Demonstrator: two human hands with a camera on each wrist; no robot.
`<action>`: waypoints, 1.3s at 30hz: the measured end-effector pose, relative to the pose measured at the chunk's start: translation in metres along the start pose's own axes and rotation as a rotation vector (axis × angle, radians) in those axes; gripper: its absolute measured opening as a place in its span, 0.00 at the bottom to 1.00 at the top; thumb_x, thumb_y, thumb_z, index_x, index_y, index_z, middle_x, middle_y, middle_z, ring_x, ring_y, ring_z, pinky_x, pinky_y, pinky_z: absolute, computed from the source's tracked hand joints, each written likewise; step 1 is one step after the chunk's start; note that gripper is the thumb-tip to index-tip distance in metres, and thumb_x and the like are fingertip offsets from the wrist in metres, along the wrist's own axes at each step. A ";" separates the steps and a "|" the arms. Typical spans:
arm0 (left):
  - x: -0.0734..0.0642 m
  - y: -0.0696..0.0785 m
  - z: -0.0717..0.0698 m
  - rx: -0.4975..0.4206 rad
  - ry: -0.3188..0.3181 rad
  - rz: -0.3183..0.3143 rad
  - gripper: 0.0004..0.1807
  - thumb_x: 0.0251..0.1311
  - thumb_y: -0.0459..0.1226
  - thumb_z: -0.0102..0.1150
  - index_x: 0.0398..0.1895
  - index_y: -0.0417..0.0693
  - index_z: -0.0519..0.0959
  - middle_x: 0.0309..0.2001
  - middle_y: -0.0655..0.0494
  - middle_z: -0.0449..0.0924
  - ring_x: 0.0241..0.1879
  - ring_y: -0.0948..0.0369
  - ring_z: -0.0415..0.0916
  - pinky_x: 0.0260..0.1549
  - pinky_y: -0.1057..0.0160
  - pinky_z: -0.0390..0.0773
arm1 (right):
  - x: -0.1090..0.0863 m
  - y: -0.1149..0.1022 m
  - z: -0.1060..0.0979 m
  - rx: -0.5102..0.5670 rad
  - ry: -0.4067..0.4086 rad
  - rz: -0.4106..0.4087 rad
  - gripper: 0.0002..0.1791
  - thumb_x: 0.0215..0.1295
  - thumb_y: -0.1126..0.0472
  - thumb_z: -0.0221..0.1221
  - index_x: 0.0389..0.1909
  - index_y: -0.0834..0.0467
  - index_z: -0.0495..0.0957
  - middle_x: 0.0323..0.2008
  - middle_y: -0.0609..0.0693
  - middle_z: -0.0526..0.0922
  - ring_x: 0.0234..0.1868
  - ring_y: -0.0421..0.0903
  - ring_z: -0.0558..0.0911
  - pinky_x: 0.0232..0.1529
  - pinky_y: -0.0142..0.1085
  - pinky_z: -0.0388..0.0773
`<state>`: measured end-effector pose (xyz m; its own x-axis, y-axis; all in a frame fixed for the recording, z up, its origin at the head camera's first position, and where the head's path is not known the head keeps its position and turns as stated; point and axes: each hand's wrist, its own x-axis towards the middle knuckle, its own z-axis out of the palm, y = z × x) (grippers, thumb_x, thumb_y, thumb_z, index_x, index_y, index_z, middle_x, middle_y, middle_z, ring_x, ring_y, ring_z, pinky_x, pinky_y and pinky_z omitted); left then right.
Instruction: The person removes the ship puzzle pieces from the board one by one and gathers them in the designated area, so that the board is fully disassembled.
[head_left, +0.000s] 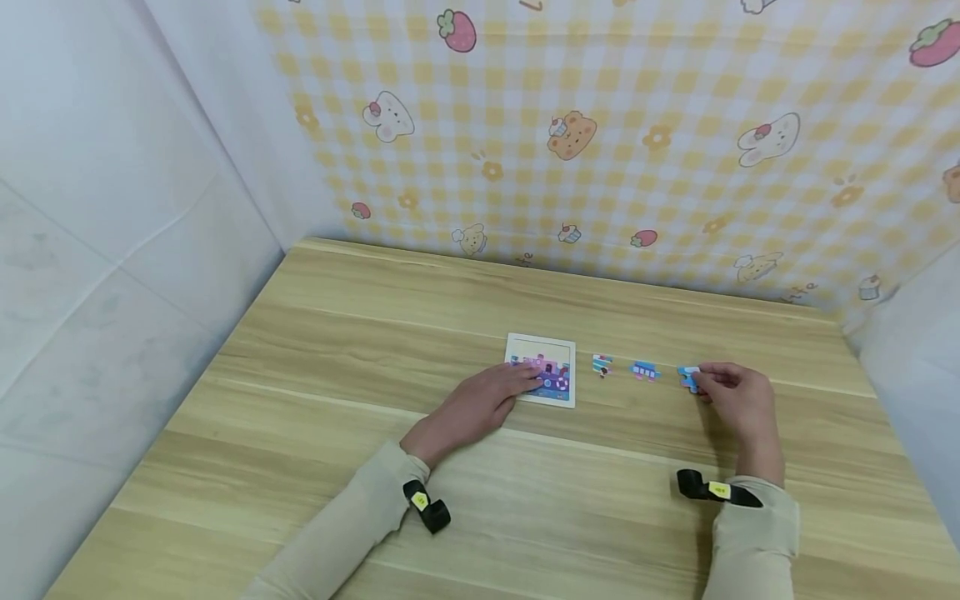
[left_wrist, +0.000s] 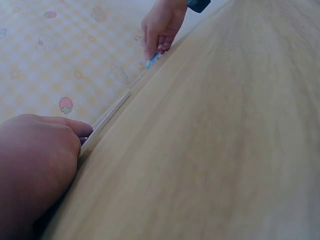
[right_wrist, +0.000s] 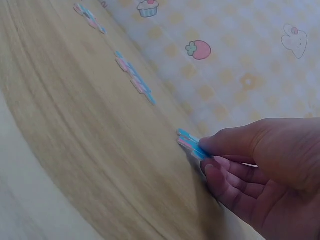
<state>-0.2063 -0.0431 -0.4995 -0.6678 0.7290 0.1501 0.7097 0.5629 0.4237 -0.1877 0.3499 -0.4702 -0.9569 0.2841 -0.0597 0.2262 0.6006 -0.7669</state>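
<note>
A white-framed jigsaw puzzle [head_left: 573, 375] lies on the table, its lower part filled with purple and pink pieces and a bare strip along the top. My left hand [head_left: 480, 404] rests on the left side of this puzzle, fingers stretched across it and covering part of the picture. To the right, my right hand [head_left: 742, 404] pinches a blue puzzle piece [right_wrist: 188, 142] between thumb and fingers, tilted slightly up in the right wrist view. Two loose pieces lie between the hands: a striped puzzle piece [head_left: 602, 365] and a blue-and-pink puzzle piece [head_left: 645, 371].
The wood-grain table [head_left: 315, 350] runs back to a yellow checked curtain [head_left: 510, 108] with printed animals and strawberries. White sheeting [head_left: 112, 208] hangs at the left side. Black straps with cameras [head_left: 427, 507] sit on both wrists.
</note>
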 end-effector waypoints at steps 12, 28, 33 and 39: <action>0.000 0.001 -0.001 0.003 -0.001 0.001 0.24 0.79 0.33 0.46 0.75 0.49 0.71 0.77 0.58 0.64 0.78 0.59 0.58 0.78 0.62 0.52 | 0.000 0.000 0.002 -0.065 0.007 0.037 0.17 0.76 0.62 0.60 0.54 0.73 0.82 0.41 0.62 0.86 0.27 0.31 0.79 0.29 0.23 0.82; 0.002 -0.001 -0.001 0.012 -0.001 0.009 0.24 0.79 0.33 0.46 0.75 0.48 0.71 0.77 0.57 0.64 0.78 0.60 0.58 0.78 0.62 0.51 | 0.002 0.000 0.001 -0.137 0.014 0.029 0.17 0.76 0.60 0.59 0.52 0.70 0.84 0.41 0.60 0.87 0.30 0.33 0.76 0.27 0.23 0.77; 0.001 -0.001 0.000 0.011 -0.003 0.007 0.24 0.79 0.33 0.46 0.75 0.49 0.71 0.78 0.58 0.64 0.78 0.60 0.57 0.78 0.61 0.52 | 0.001 -0.001 0.000 -0.138 0.014 0.033 0.17 0.77 0.59 0.58 0.52 0.70 0.84 0.42 0.61 0.87 0.30 0.33 0.76 0.27 0.23 0.76; 0.001 -0.002 0.000 0.006 -0.009 0.014 0.24 0.80 0.33 0.46 0.76 0.48 0.70 0.78 0.58 0.63 0.78 0.60 0.57 0.79 0.61 0.52 | 0.000 0.000 0.000 -0.087 0.011 0.044 0.19 0.79 0.58 0.55 0.54 0.70 0.82 0.40 0.58 0.86 0.29 0.32 0.77 0.28 0.22 0.78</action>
<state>-0.2082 -0.0437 -0.5005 -0.6560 0.7401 0.1483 0.7201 0.5549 0.4165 -0.1879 0.3503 -0.4699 -0.9437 0.3196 -0.0849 0.2835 0.6499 -0.7051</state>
